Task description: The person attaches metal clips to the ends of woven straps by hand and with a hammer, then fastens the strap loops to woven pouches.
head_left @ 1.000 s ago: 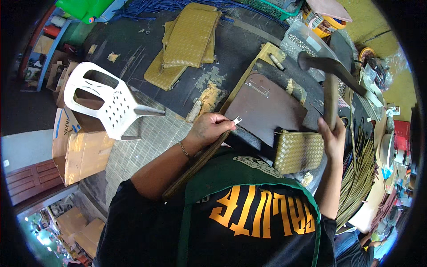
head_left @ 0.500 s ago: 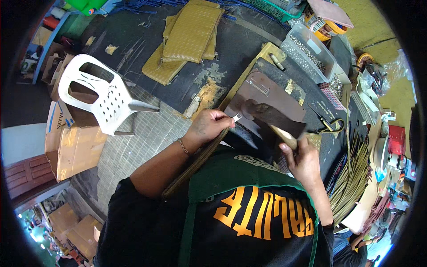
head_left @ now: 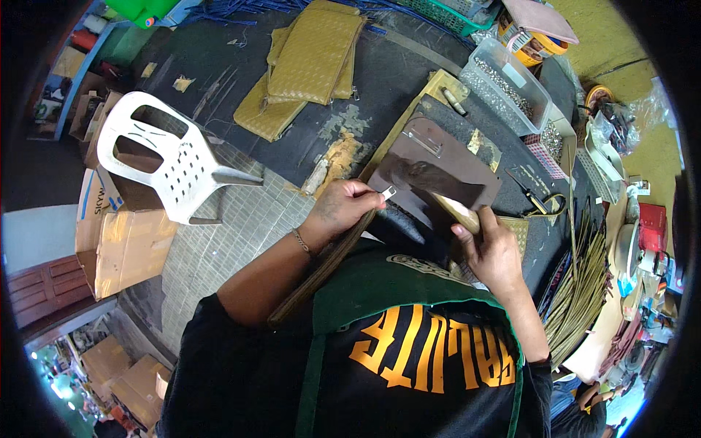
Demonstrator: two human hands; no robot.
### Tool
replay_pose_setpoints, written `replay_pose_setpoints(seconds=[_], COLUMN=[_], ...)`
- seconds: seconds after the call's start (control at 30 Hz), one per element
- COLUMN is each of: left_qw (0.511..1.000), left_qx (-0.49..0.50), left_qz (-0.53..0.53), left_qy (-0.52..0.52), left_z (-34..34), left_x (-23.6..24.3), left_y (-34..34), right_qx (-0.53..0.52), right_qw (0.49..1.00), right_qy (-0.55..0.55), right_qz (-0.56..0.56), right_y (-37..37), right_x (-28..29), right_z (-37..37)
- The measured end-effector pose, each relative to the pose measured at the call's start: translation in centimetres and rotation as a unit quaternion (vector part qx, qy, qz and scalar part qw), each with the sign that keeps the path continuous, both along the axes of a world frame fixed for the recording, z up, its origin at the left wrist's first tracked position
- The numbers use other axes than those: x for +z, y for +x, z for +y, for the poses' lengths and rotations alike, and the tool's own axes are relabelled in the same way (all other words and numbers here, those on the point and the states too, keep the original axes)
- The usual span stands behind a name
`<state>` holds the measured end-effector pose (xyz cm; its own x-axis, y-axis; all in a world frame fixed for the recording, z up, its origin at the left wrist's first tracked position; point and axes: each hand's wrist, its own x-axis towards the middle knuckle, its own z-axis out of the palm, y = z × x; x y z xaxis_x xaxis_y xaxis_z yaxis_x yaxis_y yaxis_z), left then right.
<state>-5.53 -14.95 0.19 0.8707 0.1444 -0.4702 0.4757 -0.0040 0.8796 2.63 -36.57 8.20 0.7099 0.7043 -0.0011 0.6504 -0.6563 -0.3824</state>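
Observation:
My left hand (head_left: 337, 210) is closed on a small silver metal pull (head_left: 388, 194) at the end of a long olive-brown strap (head_left: 321, 281), which runs back along my forearm. My right hand (head_left: 489, 248) grips the wooden handle (head_left: 456, 212) of a hammer. Its wide, dark metal head (head_left: 434, 177) lies low over a dark brown pad (head_left: 460, 153), just right of the pull; whether it touches the pad I cannot tell. Behind my right hand, a woven olive piece (head_left: 515, 232) is partly hidden.
Stacked olive woven pieces (head_left: 310, 55) lie on the dark worktable (head_left: 204, 66). Rivet-filled boxes (head_left: 504, 91) and cord bundles (head_left: 577, 306) line the right. A white plastic chair (head_left: 153, 146) and cardboard boxes (head_left: 128, 248) stand left. Another person (head_left: 588, 401) is at bottom right.
Since a second ago my right hand has swung the hammer down and leftward from upright on the right to low over the pad. My left hand has barely moved.

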Motion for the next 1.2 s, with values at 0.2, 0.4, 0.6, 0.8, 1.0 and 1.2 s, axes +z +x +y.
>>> replay_pose_setpoints(seconds=[0.2, 0.4, 0.6, 0.8, 1.0, 1.2], left_qw=[1.000, 1.000, 1.000, 0.999, 0.999, 0.999], left_qx=[0.003, -0.002, 0.003, 0.025, 0.037, 0.038], left_qz=[0.005, -0.013, -0.013, -0.026, -0.034, -0.033], left_qy=[0.001, 0.015, 0.012, 0.004, -0.016, -0.015], left_z=[0.0, 0.0, 0.0, -0.2, -0.4, -0.4], left_x=[0.2, -0.3, 0.0, -0.1, -0.1, -0.3], left_y=[0.0, 0.0, 0.0, 0.0, -0.1, -0.2], right_qx=[-0.006, -0.011, -0.021, -0.003, -0.038, -0.045], right_qw=[1.000, 0.999, 0.997, 0.999, 0.995, 0.996], right_qy=[-0.016, 0.004, 0.036, -0.022, 0.029, 0.044], right_qz=[0.026, 0.029, 0.069, 0.028, 0.090, 0.068], right_y=[0.1, 0.0, -0.3, -0.1, -0.3, 0.0], right_x=[-0.3, -0.4, 0.7, -0.8, 0.1, 0.2], right_z=[0.2, 0.1, 0.4, 0.3, 0.4, 0.1])
